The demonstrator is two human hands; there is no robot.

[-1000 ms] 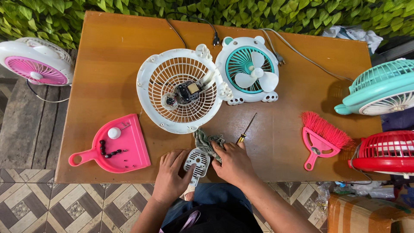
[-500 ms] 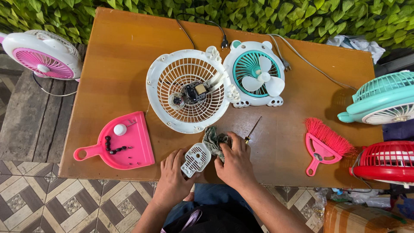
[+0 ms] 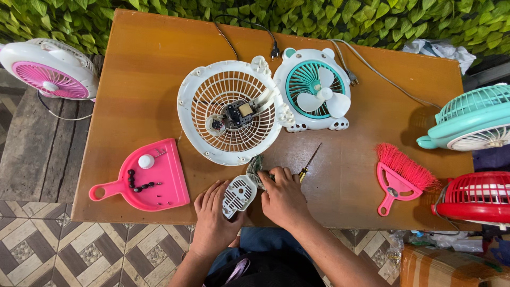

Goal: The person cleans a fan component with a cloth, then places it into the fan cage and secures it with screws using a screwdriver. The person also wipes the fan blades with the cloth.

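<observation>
My left hand (image 3: 211,212) holds a small white vented cover (image 3: 238,195) at the near edge of the wooden table (image 3: 143,69). My right hand (image 3: 282,195) is beside it, fingers closed on a grey-green cloth or part (image 3: 255,166) just above the cover. A screwdriver (image 3: 309,162) with a yellow handle lies against my right hand's far side. Behind them lies a white round fan housing (image 3: 230,111) with its motor exposed, and next to it a white and teal fan part (image 3: 314,95) with blades.
A pink dustpan (image 3: 149,180) holds a white knob and several small dark screws. A pink hand brush (image 3: 399,175) lies at the right. A pink fan (image 3: 50,69) is at the left, a teal fan (image 3: 473,117) and a red fan (image 3: 478,196) at the right. Cables (image 3: 372,69) trail toward the hedge.
The view has shifted slightly. My hands stay at the table's near edge, with the white cover turning a little in my left hand.
</observation>
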